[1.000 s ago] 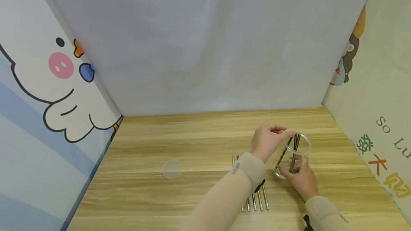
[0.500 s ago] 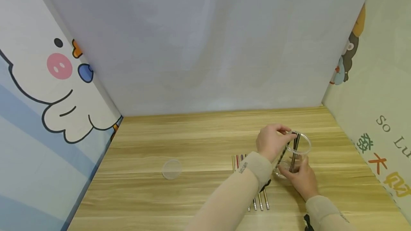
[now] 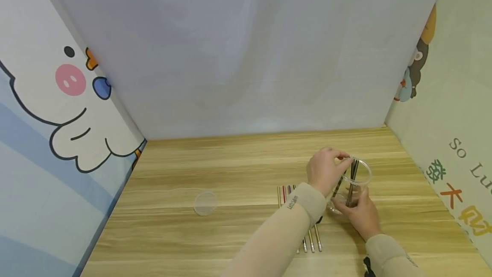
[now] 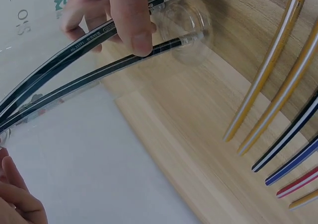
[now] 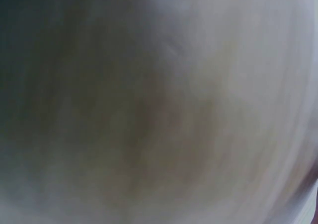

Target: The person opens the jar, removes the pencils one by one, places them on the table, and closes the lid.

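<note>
A clear jar point(image 3: 368, 178) stands on the right of the wooden table, with dark green striped pencils point(image 3: 351, 187) leaning inside. In the left wrist view their white eraser ends lie at the jar's base point(image 4: 191, 47). My right hand point(image 3: 361, 215) grips the jar low on its side. At the rim, my left hand point(image 3: 324, 169) pinches the edge between thumb and fingers; its exact contact with the pencil tops is partly hidden. Several striped pencils point(image 4: 278, 105), yellow, black, blue and red, lie in a row on the table, partly under my left forearm.
A round translucent lid point(image 3: 205, 203) lies flat on the table point(image 3: 165, 234) to the left. A pale backdrop point(image 3: 246, 54) rises behind, with printed panels at both sides. The right wrist view is too blurred to make anything out.
My left hand has shifted slightly right along the jar's rim, and its forearm uncovers more of the loose pencils' far ends. My right hand keeps its place on the jar.
</note>
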Available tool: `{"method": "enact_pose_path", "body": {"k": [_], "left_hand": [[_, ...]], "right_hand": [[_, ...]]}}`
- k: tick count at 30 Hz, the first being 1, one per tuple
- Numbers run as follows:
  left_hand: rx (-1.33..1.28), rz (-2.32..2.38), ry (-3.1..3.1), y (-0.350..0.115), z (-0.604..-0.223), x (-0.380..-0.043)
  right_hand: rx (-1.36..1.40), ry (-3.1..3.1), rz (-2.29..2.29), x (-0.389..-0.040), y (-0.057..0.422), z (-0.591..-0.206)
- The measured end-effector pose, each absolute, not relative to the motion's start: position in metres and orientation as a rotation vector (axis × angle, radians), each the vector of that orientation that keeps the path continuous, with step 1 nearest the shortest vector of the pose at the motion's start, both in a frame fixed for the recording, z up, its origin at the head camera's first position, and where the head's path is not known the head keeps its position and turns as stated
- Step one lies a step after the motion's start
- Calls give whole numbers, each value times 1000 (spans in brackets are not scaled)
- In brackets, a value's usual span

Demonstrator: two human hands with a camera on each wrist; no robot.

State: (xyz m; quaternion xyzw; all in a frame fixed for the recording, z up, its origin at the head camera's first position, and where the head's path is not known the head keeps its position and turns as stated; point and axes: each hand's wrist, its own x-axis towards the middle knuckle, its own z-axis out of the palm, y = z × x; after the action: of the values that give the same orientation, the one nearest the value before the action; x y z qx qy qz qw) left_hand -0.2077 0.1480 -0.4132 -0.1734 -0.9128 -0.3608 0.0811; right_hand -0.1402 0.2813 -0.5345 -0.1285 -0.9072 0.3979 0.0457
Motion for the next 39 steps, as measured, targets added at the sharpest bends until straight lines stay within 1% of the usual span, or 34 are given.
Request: {"method": "enact_pose_path", "body": {"k": [6, 17, 27, 34, 39], "left_hand": [[-543, -1049, -2666, 148, -414, -208], [-491, -1304, -2561, 146, -408, -209], [-426, -1475, -2587, 147, -404, -205], [-450, -1570, -2556, 143, -405, -204], [-482, -1492, -2569, 137, -402, -205]], "right_hand": [[-408, -2781, 1217, -140, 281, -534], [-396, -2758, 1200, -139, 278, -533], [-391, -2776, 1197, -140, 280, -533], [-397, -2769, 1167, -142, 280, -538], [-403, -2781, 1167, -141, 281, -537]]}}
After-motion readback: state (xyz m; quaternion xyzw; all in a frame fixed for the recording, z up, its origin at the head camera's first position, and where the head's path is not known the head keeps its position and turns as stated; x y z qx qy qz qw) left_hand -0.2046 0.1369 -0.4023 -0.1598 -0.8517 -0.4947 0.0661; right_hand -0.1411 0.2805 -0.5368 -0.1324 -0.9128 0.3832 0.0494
